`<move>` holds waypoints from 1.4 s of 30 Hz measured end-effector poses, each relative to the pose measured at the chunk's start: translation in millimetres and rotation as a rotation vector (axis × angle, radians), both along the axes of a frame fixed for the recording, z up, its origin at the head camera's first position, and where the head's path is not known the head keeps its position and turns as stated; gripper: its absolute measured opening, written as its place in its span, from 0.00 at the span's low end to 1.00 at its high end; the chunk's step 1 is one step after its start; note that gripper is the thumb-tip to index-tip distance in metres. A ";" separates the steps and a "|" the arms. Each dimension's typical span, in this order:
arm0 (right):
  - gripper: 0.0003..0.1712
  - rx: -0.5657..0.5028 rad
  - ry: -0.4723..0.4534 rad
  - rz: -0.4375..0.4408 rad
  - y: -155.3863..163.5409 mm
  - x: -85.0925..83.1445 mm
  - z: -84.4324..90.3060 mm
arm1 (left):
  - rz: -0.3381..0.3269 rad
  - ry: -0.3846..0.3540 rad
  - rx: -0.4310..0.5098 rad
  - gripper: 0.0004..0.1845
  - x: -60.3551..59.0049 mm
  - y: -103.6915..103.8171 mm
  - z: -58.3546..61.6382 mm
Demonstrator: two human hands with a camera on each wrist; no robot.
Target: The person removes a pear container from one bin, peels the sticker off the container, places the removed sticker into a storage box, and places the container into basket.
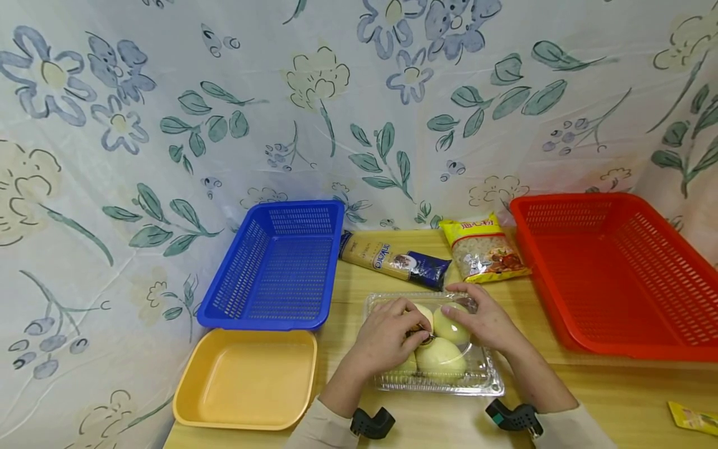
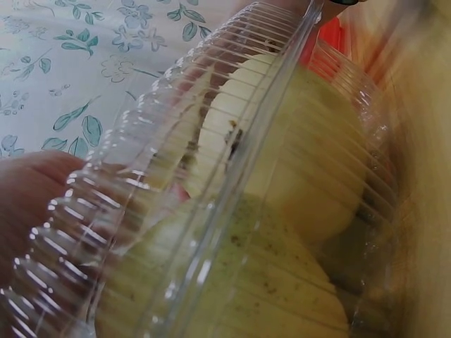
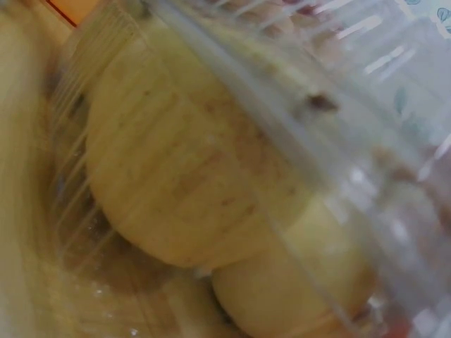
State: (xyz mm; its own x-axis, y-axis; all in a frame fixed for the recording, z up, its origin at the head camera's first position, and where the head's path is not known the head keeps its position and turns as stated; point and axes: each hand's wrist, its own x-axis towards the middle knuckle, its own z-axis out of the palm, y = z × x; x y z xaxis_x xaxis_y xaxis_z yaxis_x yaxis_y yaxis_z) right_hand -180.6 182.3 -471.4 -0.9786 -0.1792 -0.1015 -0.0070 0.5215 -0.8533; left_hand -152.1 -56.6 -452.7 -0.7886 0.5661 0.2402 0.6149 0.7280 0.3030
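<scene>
A clear plastic clamshell box (image 1: 488, 374) holds several round, pale yellow-green pears (image 1: 441, 358), speckled and with a dark stem end in the left wrist view. My left hand (image 1: 387, 333) lies over the lid's left half, its fingers bent and the thumb meeting the fingertips at a small dark label (image 1: 426, 340) on the lid. At the box's far right corner, my right hand (image 1: 487, 318) rests on the lid with index finger and thumb spread apart. Through the ribbed plastic, the left wrist view shows two pears (image 2: 296, 155) close up; the right wrist view is blurred.
To the left stand a blue basket (image 1: 331, 274) and a yellow tray (image 1: 247, 427); a red basket (image 1: 561, 312) is at the right. Behind the box lie a pasta packet (image 1: 392, 259) and a yellow-topped food bag (image 1: 483, 249). A small yellow packet (image 1: 695, 418) lies at the right edge.
</scene>
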 end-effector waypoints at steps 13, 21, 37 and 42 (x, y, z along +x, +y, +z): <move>0.36 -0.009 -0.013 0.003 0.7 0.5 0.1 | 0.001 -0.036 0.120 0.05 -0.5 -2.8 -2.9; 0.35 -0.011 0.012 0.005 1.3 0.0 -0.1 | 0.003 -0.075 0.144 0.04 -1.8 -3.5 -1.8; 0.37 -0.006 -0.025 0.004 0.5 -0.7 -0.2 | -0.011 -0.084 0.173 0.03 -2.2 -5.1 -2.2; 0.37 0.000 -0.036 0.001 0.4 -0.9 0.0 | -0.010 -0.087 0.184 0.03 -2.5 -5.2 -3.1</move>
State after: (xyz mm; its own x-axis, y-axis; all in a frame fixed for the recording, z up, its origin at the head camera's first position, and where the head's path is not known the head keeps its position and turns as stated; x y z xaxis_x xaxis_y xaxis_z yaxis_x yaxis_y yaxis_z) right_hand -181.6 182.7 -471.4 -0.9742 -0.1801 -0.1364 0.0231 0.5213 -0.8531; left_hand -154.6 -61.8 -455.8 -0.8054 0.5265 0.2721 0.5876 0.6494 0.4827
